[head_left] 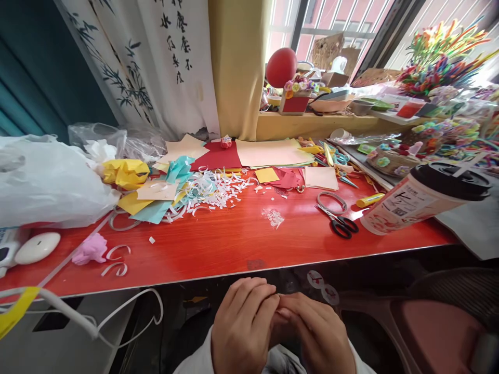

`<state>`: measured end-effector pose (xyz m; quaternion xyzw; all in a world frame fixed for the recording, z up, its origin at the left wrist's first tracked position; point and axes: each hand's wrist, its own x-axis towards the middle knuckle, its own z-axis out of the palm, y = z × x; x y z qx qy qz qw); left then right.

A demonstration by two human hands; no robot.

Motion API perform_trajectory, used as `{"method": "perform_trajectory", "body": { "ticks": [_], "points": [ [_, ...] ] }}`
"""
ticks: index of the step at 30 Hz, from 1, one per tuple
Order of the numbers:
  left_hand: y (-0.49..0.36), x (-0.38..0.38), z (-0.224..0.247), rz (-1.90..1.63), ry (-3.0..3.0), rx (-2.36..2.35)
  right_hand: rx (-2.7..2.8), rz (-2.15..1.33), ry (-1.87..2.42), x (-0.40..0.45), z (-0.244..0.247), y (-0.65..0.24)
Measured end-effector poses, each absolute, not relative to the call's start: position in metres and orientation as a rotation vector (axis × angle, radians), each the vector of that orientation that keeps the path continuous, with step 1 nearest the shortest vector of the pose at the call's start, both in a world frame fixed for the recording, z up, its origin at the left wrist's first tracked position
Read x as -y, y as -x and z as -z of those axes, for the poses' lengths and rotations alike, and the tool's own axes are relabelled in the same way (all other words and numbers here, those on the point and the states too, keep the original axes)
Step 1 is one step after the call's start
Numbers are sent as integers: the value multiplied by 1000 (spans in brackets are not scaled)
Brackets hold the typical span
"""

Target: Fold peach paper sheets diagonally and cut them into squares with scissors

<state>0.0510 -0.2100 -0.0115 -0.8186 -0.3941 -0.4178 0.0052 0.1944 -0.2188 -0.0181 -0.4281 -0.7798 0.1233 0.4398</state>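
Observation:
Below the front edge of the red table (234, 244), my left hand (244, 324) and my right hand (319, 330) meet in front of my lap. The fingers of both are curled inward, and their tips come together. Whatever lies between them, if anything, is hidden by the fingers. On the table beyond them lie a small heap of fine white scraps (273, 218) and black-handled scissors (338, 221) with their blades pointing left.
White paper shreds (218, 189) and coloured paper lie along the back. At right stands a lidded drink cup (413, 200) beside a yellow tube (369, 200). Left are a white plastic bag (50, 182), pink crumpled paper (90, 249) and a white cable (70, 311). A chair (436, 327) is lower right.

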Motion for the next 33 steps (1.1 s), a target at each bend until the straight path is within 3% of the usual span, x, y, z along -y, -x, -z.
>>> {"method": "perform_trajectory", "body": {
  "ticks": [3,16,24,33],
  "points": [
    [-57,213,19,1350,2548,1321,1924,-442,1091,219,18,-196],
    [-37,222,30,1401,2895,1305,2044,-331,926,222,26,-208],
    [-34,227,39,1223,2938,1273,2329,-241,926,224,46,-206],
    [-25,232,32,1109,2910,1157,2190,-85,861,229,41,-222]
  ]
}}
